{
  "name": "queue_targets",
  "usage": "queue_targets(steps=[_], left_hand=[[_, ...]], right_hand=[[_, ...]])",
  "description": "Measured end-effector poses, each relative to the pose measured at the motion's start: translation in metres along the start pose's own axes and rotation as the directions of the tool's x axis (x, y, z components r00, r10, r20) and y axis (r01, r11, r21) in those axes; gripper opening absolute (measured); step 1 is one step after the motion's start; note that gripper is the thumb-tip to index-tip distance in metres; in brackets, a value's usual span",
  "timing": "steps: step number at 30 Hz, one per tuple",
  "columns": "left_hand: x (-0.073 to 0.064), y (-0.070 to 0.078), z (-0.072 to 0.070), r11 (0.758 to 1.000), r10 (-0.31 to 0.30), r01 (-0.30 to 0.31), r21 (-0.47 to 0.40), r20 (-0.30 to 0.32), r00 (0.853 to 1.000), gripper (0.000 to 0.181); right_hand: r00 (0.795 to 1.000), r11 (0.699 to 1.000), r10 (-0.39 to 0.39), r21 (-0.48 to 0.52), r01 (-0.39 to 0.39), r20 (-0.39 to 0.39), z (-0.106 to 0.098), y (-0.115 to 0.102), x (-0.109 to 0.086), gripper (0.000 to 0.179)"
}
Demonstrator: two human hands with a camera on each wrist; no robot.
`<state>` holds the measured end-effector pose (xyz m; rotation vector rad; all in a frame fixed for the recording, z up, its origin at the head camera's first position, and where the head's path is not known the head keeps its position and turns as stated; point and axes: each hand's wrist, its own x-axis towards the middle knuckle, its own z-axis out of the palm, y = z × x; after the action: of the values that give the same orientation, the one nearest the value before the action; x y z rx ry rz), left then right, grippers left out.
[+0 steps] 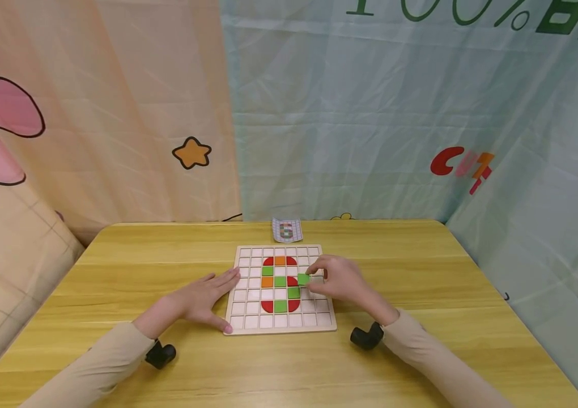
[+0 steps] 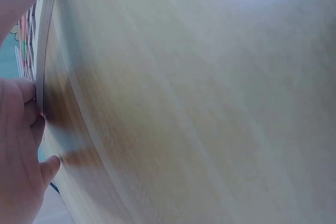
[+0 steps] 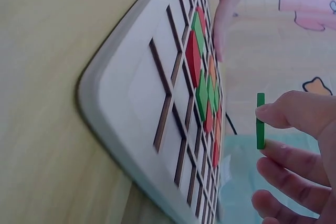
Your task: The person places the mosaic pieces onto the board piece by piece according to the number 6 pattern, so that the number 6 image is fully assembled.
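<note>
A wooden grid board (image 1: 251, 321) of white squares lies on the table, with red, orange and green tiles set in its middle columns. My right hand (image 1: 340, 279) pinches a square green tile (image 1: 303, 279) between thumb and fingertips, over the board's right half. In the right wrist view the tile (image 3: 260, 121) appears edge-on, held above the board's surface. My left hand (image 1: 202, 300) lies spread along the board's left edge, thumb at the near left corner. Its fingers (image 2: 30, 100) touch the board's rim in the left wrist view.
Just behind the board lies a small card (image 1: 287, 230) printed with a coloured grid pattern. The wooden table (image 1: 177, 249) reaches back to printed curtains (image 1: 340, 124). Black wrist-worn devices (image 1: 366, 336) sit under both forearms.
</note>
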<state>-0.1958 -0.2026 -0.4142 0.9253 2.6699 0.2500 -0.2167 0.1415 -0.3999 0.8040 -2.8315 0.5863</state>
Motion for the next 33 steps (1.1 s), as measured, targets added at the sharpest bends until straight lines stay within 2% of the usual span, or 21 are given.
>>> queue_targets(steps=[14,24,33], left_hand=[[0.0,0.002,-0.003,1.0,-0.01,0.01,-0.006,0.008,1.0,0.118],[-0.001,0.001,-0.002,1.0,-0.011,0.011,-0.008,0.009,1.0,0.118],[-0.001,0.001,-0.002,0.999,-0.015,0.016,-0.028,0.01,1.0,0.118]], right_hand=[[0.996,0.997,-0.074,0.02,0.073,0.054,0.014,-0.027,0.016,0.019],[0.992,0.998,-0.038,0.047,0.033,0.12,0.022,-0.044,0.02,0.028],[0.989,0.998,-0.036,0.061,0.027,0.143,0.032,-0.048,0.027,0.025]])
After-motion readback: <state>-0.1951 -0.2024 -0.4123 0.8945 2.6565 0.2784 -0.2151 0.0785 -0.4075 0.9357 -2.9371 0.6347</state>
